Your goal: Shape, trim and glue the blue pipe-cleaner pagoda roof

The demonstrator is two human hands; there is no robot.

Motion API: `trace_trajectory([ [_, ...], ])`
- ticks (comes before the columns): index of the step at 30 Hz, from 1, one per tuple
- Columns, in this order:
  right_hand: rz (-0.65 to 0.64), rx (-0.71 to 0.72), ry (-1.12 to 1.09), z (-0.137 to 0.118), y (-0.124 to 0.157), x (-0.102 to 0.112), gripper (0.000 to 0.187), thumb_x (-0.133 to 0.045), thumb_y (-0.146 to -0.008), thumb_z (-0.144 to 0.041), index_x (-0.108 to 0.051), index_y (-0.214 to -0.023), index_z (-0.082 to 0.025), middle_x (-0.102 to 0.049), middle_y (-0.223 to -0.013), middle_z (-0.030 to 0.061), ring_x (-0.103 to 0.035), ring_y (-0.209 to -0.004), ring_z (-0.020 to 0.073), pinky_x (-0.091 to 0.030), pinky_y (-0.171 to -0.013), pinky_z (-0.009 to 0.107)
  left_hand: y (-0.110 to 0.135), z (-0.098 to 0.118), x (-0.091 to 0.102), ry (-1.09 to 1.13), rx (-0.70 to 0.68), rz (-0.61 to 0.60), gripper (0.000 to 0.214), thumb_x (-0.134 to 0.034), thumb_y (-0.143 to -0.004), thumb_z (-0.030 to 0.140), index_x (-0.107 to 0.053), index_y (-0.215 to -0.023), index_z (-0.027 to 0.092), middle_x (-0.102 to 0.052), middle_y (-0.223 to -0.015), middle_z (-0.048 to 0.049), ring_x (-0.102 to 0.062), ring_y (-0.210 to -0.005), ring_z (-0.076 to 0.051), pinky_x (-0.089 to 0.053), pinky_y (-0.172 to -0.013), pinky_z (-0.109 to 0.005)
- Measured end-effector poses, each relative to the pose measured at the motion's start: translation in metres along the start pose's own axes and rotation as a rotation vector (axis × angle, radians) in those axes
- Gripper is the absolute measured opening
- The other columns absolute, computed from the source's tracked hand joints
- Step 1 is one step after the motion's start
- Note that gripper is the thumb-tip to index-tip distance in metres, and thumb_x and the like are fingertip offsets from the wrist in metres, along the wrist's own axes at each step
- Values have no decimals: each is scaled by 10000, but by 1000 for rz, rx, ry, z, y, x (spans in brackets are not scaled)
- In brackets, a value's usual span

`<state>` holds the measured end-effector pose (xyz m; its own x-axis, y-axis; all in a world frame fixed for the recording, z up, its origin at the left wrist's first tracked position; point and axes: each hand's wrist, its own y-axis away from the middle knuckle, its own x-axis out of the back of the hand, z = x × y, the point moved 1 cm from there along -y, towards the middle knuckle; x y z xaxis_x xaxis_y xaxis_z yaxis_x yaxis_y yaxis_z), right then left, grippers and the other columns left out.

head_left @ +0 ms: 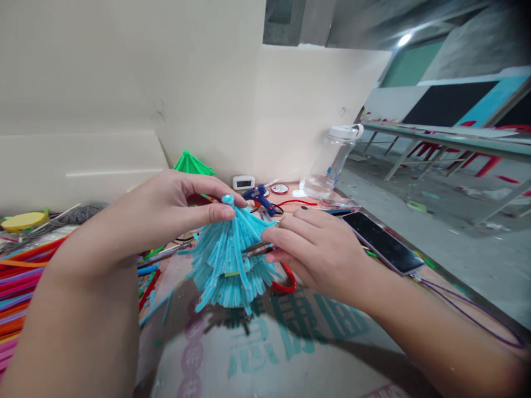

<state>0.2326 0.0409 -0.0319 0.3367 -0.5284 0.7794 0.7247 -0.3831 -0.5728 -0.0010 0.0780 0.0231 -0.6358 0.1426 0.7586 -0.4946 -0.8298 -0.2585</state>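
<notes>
A light-blue tiered cone of pipe cleaners (224, 260), shaped like a small tree or layered parasol, hangs upright just over the printed cardboard. Near its tip, the thumb and fingers of my left hand (186, 202) are closed on it. My right hand (315, 251) grips a pair of scissors (257, 250); the dark metal blades reach in among the blue strands at the cone's right side, and a red handle loop shows below the fingers. Whether the blades are apart or together, I cannot tell. The far side of the cone is hidden.
Colourful pipe cleaners (25, 298) lie at left. Behind are a green pleated piece (191, 163), a small digital timer (243, 182), a blue glue gun (261, 198) and a clear water bottle (329, 160). A phone (384, 243) rests by the table's right edge. Cardboard (290, 365) covers the front.
</notes>
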Motion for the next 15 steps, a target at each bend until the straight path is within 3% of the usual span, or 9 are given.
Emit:
trace_trajectory([
  [15, 19, -21, -10, 0, 0, 3, 239, -456, -963, -340, -629, -962, -175, -604, -790, 26, -522, -763, 169, -363, -694, 306, 0, 1, 3, -59, -21, -39, 323, -612, -822, 466, -727, -1040, 257, -735, -955, 5, -661, -817, -184, -512, -651, -222],
])
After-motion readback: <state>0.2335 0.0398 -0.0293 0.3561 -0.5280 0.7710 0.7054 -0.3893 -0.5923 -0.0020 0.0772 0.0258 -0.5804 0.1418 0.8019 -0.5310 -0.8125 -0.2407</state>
